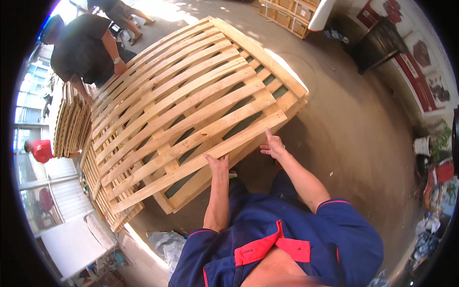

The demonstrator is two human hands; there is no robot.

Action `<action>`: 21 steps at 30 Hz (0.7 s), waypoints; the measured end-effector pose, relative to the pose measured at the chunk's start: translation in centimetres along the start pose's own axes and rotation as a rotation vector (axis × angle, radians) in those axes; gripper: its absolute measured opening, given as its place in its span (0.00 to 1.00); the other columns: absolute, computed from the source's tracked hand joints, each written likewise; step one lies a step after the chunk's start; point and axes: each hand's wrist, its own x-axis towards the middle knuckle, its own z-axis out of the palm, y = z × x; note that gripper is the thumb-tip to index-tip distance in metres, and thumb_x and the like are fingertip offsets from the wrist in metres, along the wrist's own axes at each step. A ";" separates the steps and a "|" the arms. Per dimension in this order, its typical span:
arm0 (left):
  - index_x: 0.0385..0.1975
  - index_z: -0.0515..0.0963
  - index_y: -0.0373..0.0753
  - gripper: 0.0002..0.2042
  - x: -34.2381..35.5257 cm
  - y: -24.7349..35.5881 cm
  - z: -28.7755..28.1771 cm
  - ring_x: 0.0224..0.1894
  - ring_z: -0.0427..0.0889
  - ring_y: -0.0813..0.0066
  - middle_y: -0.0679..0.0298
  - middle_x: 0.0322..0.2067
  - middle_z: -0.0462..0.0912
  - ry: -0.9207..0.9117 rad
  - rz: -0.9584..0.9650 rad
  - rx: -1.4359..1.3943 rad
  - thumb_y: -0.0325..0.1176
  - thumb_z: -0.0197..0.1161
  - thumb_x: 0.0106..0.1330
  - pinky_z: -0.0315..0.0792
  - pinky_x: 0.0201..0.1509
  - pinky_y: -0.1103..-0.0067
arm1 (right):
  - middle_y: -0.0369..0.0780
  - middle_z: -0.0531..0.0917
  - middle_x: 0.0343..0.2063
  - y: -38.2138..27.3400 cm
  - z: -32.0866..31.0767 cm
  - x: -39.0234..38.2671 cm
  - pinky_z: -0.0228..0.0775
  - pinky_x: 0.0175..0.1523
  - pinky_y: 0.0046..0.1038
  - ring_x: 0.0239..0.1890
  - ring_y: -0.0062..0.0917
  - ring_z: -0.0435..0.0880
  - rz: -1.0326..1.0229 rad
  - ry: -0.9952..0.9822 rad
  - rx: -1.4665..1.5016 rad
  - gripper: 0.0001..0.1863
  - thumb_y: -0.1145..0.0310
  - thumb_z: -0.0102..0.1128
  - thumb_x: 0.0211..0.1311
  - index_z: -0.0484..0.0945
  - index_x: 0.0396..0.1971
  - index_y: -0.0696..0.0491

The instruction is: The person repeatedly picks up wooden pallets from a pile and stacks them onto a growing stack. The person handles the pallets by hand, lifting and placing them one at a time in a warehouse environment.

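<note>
A large slatted wooden panel (184, 103) lies slightly askew over another wooden frame (292, 95) in front of me. My left hand (218, 164) grips the panel's near slat, thumb at the top edge and some fingers hidden behind the wood. My right hand (273, 146) is at the near right corner, one digit reaching up to the slat's edge and the other fingers apart below it. At the far left side, a co-worker in dark clothing (81, 48) has both hands on the same panel.
More slatted panels (71, 119) stand stacked at the left, near a person in red (40, 149). Another person's legs (124, 21) show behind. A strapped wooden stack (284, 16), a dark cabinet (370, 45) and a white pot (421, 146) line the right. Grey plastic sheeting (165, 246) lies low left.
</note>
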 end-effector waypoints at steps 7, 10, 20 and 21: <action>0.66 0.55 0.45 0.32 -1.3 -7.0 1.3 0.65 0.62 0.48 0.55 0.65 0.60 0.036 0.038 -0.098 0.61 0.38 0.70 0.60 0.63 0.42 | 0.50 0.78 0.38 -3.9 -0.3 5.5 0.79 0.31 0.40 0.29 0.36 0.82 -0.065 0.098 -0.038 0.27 0.51 0.55 0.65 0.68 0.45 0.63; 0.67 0.54 0.46 0.33 -1.8 -9.5 0.6 0.65 0.61 0.49 0.56 0.66 0.58 0.122 0.022 -0.132 0.61 0.38 0.70 0.59 0.64 0.42 | 0.51 0.79 0.37 -4.5 -1.8 6.1 0.79 0.31 0.40 0.28 0.37 0.82 -0.007 0.103 -0.055 0.26 0.52 0.55 0.65 0.68 0.45 0.64; 0.68 0.54 0.48 0.34 -2.5 -12.7 -3.4 0.68 0.55 0.53 0.61 0.68 0.54 0.239 -0.025 -0.169 0.63 0.41 0.68 0.56 0.69 0.49 | 0.42 0.77 0.17 -0.9 -4.4 7.0 0.73 0.20 0.29 0.15 0.25 0.77 0.094 0.329 -0.243 0.25 0.47 0.58 0.62 0.72 0.31 0.59; 0.66 0.58 0.48 0.34 -2.0 -12.5 -3.1 0.66 0.61 0.59 0.66 0.66 0.62 0.219 -0.060 -0.199 0.65 0.40 0.67 0.57 0.67 0.50 | 0.42 0.77 0.18 -0.9 -4.5 7.1 0.73 0.20 0.28 0.15 0.24 0.76 0.010 0.315 -0.199 0.25 0.47 0.59 0.61 0.72 0.31 0.59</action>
